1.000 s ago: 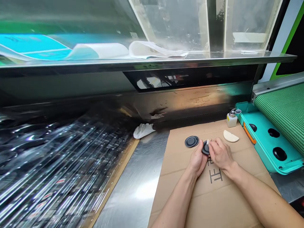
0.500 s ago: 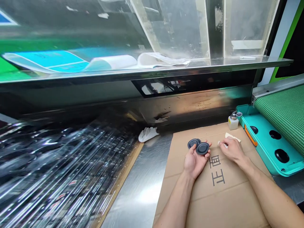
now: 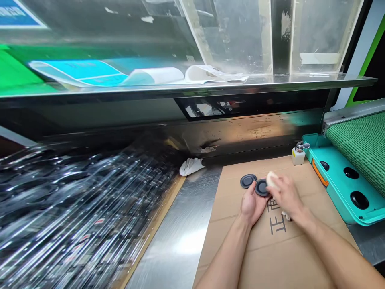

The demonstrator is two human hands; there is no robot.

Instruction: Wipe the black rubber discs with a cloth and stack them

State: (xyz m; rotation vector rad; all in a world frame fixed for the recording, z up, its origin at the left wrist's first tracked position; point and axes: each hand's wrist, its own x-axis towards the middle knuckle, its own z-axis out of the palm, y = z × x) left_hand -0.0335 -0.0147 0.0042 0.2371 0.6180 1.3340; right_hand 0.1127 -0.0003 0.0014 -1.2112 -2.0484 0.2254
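My left hand [image 3: 253, 205] is closed around the edge of a dark grey round disc [image 3: 262, 187] with a raised ring. A second such disc [image 3: 247, 181] lies just beyond my left fingertips, over the cardboard sheet [image 3: 240, 261]. My right hand [image 3: 285, 194], slightly blurred, pinches a cream-coloured cloth [image 3: 272, 179] against the right edge of the held disc. A small white scrap [image 3: 286, 216] shows beneath my right hand; whether it hangs from the hand or rests on the cardboard, I cannot tell.
A small white pump bottle [image 3: 298, 155] stands at the cardboard's far right corner. Beside it, a teal tray [image 3: 339, 192] holds several black round parts, next to a green conveyor belt [image 3: 361, 128]. Plastic-wrapped trays [image 3: 99, 208] fill the left; a white glove [image 3: 191, 166] lies behind.
My right hand has picked the cream cloth up from the cardboard and brought it left to the disc. The held disc has moved slightly away from the other. The view has shifted a little.
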